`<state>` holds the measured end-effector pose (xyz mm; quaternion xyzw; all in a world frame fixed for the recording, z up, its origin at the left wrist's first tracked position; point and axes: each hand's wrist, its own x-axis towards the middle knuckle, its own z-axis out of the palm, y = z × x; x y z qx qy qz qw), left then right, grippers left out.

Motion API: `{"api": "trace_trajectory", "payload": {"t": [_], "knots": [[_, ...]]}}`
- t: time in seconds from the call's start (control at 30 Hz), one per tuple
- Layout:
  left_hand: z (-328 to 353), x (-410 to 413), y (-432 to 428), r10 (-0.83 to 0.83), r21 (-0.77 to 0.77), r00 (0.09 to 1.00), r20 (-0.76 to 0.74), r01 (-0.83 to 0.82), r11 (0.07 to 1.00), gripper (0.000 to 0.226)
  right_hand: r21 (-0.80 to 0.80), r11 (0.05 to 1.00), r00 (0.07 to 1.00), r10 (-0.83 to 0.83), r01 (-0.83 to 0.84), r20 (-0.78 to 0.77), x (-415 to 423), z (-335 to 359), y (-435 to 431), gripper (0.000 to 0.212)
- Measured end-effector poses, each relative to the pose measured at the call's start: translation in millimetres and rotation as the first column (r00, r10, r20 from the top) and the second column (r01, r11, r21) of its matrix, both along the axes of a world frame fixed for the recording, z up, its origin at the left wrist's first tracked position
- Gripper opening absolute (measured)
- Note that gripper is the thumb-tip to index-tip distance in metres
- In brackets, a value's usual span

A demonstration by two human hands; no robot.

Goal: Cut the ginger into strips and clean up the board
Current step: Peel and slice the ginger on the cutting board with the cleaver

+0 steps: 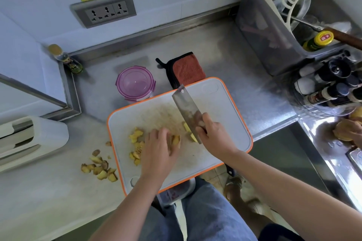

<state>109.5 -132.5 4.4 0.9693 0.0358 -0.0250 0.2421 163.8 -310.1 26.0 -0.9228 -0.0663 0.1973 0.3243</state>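
A white cutting board (225, 111) with an orange rim lies on the steel counter, its near edge past the counter's front. My right hand (213, 137) grips a cleaver (186, 107), blade tilted and pointing away over the board. Its lower edge rests near small yellow ginger slices (193, 136). My left hand (158, 148) presses down on a ginger piece (175, 140) just left of the blade. More peeled ginger chunks (135, 136) sit on the board's left part, partly hidden by my left hand.
Ginger peelings (100, 168) lie on the counter left of the board. A purple lidded container (135, 84) and a red cloth (188, 69) sit behind it. A utensil bin (274, 31), spice bottles (329, 88) and another person's hand (350, 129) are at right.
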Motion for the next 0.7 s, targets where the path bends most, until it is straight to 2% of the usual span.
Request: {"api": "trace_trajectory", "payload": {"t": [0.03, 0.1, 0.17, 0.23, 0.33, 0.43, 0.5, 0.6, 0.7], "knots": [[-4, 1, 5, -0.14, 0.058, 0.99, 0.03, 0.138, 0.989, 0.031, -0.007, 1.0, 1.0, 0.004, -0.004, -0.005, -2, -1, -1, 0.016], [-14, 6, 12, -0.399, 0.161, 0.917, 0.024, 0.39, 0.907, 0.055, -0.025, 1.0, 1.0, 0.013, -0.014, -0.02, -3, -2, -1, 0.015], [-22, 10, 13, -0.481, 0.233, 0.876, 0.034, 0.461, 0.856, 0.059, -0.043, 0.999, 0.999, 0.022, -0.023, -0.034, -4, -1, 0, 0.013], [-23, 13, 11, -0.412, 0.231, 0.911, 0.01, 0.399, 0.887, 0.047, -0.069, 0.996, 0.998, 0.047, -0.049, -0.036, -5, 0, 2, 0.013], [-13, 15, 4, -0.171, 0.197, 0.984, -0.046, 0.177, 0.964, 0.028, -0.112, 0.988, 0.993, 0.108, -0.111, -0.038, -7, 0, 4, 0.014], [-10, 10, -2, 0.022, 0.155, 0.997, -0.079, -0.01, 0.988, 0.032, -0.188, 0.965, 0.983, 0.177, -0.181, -0.038, -9, 0, 6, 0.012], [-12, 5, -4, 0.055, 0.082, 0.994, -0.092, -0.047, 0.996, 0.034, -0.223, 0.949, 0.974, 0.223, -0.224, -0.032, -12, 1, 8, 0.016], [-11, 2, -4, 0.071, -0.03, 0.993, -0.09, -0.074, 0.997, 0.025, -0.25, 0.932, 0.964, 0.265, -0.262, -0.024, -16, 2, 12, 0.018], [-9, 6, -5, 0.104, -0.071, 0.991, -0.088, -0.11, 0.991, 0.02, -0.265, 0.931, 0.966, 0.258, -0.249, -0.003, -17, 5, 16, 0.018]]}}
